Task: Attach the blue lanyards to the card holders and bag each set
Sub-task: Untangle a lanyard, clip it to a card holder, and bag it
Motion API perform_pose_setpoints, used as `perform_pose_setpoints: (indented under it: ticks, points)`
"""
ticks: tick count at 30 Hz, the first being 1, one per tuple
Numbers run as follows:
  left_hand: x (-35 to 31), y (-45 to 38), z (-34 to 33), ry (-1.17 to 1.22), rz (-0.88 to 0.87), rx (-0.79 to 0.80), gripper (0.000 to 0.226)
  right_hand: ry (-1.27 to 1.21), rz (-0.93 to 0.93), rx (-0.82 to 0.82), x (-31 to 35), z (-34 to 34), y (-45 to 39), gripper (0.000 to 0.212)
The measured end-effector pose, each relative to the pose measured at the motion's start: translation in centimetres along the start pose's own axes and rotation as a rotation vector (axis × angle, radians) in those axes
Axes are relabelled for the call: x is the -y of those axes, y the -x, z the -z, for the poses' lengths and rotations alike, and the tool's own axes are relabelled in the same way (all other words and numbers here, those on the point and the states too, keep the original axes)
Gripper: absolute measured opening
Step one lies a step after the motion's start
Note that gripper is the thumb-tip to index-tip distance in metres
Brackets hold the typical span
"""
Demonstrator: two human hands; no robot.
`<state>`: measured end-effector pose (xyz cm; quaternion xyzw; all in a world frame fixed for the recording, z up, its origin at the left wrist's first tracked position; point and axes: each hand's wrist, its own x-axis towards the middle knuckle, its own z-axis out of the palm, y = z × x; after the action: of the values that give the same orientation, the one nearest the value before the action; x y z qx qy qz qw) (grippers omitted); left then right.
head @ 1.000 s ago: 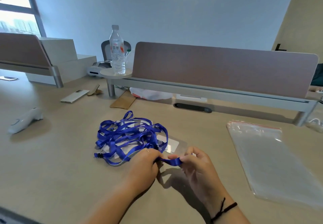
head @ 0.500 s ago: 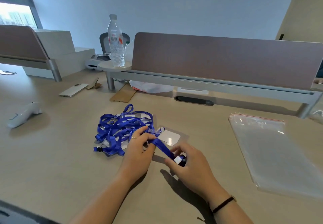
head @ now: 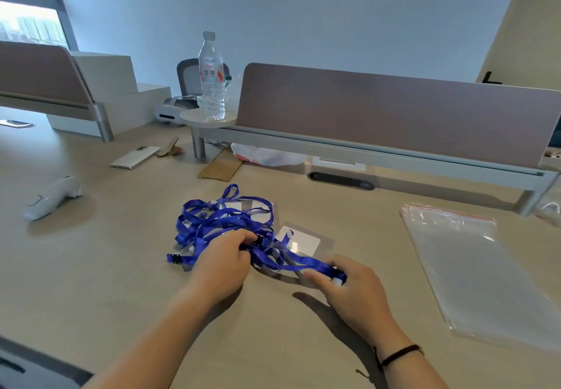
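Since half a second ago our right hand point(head: 353, 291) has drawn the lanyard end out further to the right, so the blue strap point(head: 299, 265) now runs longer and lower between our two hands, while our left hand point(head: 223, 262) has stayed on the pile. Going from the left, we see a white handheld device point(head: 51, 199) lying alone on the worktop point(head: 106, 267), then a white phone point(head: 135, 157) further back, and a water bottle point(head: 211, 82) standing on a small round shelf by the divider. In the middle lies the tangle of blue lanyards point(head: 218, 221), spread over several clear card holders point(head: 262, 209). Our left hand rests on the near edge of that tangle, its fingers curled round a strap close to a black clip point(head: 259, 240). Just to its right a clear card holder with a white card point(head: 303, 241) lies flat, and the drawn strap crosses its near edge. Our right hand pinches the strap's end, where a small white piece shows between the fingers. Well apart to the right lies a stack of clear zip bags point(head: 473, 267) with a red seal line.
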<state>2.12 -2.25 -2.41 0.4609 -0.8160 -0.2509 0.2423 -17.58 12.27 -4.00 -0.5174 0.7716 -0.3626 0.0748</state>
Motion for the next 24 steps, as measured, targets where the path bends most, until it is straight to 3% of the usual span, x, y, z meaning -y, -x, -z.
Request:
perform_pose_setpoints:
  ticks: [2,7,9,15,17,20,24]
  points:
    - [0.0,-0.5,0.9,-0.085,-0.023,-0.008,0.034,0.016,0.009,0.01,0.4,-0.2,0.1,0.041]
    - [-0.7,-1.1,0.3,-0.405,-0.099,0.163,0.077,0.153,0.053,0.066,1.0,-0.8,0.3,0.037]
    - [-1.0,-1.5,-0.4,-0.458,-0.105,0.186,0.081,0.216,0.07,0.078,1.1,-0.9,0.4,0.037]
    - [-1.7,-2.0,-0.7,-0.461,-0.103,0.186,0.018,0.288,0.038,0.046,1.1,-1.0,0.2,0.041]
    - [-1.7,-2.1,-0.3,-0.361,-0.11,0.208,0.01,0.313,0.022,0.041,0.9,-1.2,0.1,0.042]
    - [-2.4,-2.3,1.4,0.055,-0.06,0.21,0.013,0.346,-0.001,0.034,0.7,-1.3,-0.1,0.038]
    - [-2.2,-3.6,3.2,0.675,0.161,0.034,0.022,0.351,-0.028,0.017,0.7,-1.1,-0.1,0.032]
